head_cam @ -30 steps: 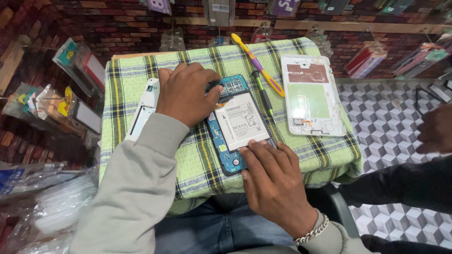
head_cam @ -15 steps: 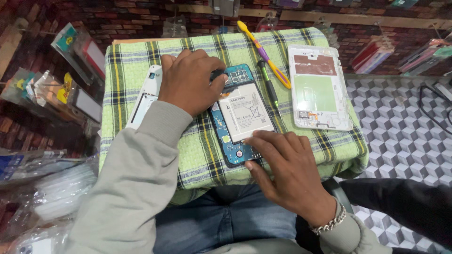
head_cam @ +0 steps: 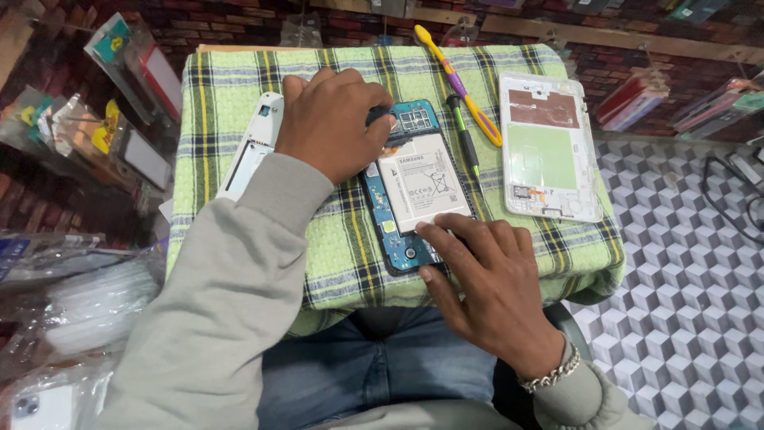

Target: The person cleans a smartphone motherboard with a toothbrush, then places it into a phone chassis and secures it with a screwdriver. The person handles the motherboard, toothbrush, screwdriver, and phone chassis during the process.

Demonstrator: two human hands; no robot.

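An opened tablet (head_cam: 414, 191) with a blue circuit board and a white battery lies on a green plaid cloth (head_cam: 350, 247) over my lap. My left hand (head_cam: 334, 119) rests palm down on the tablet's upper left part, covering it. My right hand (head_cam: 485, 279) presses its fingertips on the tablet's lower right edge. Neither hand holds a tool. A white back cover (head_cam: 549, 147) lies to the right, and a white frame piece (head_cam: 251, 147) lies to the left, partly under my left sleeve.
A yellow and purple pry tool (head_cam: 458, 80) and a dark screwdriver with a green collar (head_cam: 463, 135) lie between the tablet and the back cover. Packaged accessories (head_cam: 119, 103) fill the left side. A black cable (head_cam: 728, 195) lies on the patterned surface at right.
The view has shifted closer and lower. My right hand slid slightly along the tablet's lower edge; my left hand stays on the upper part.
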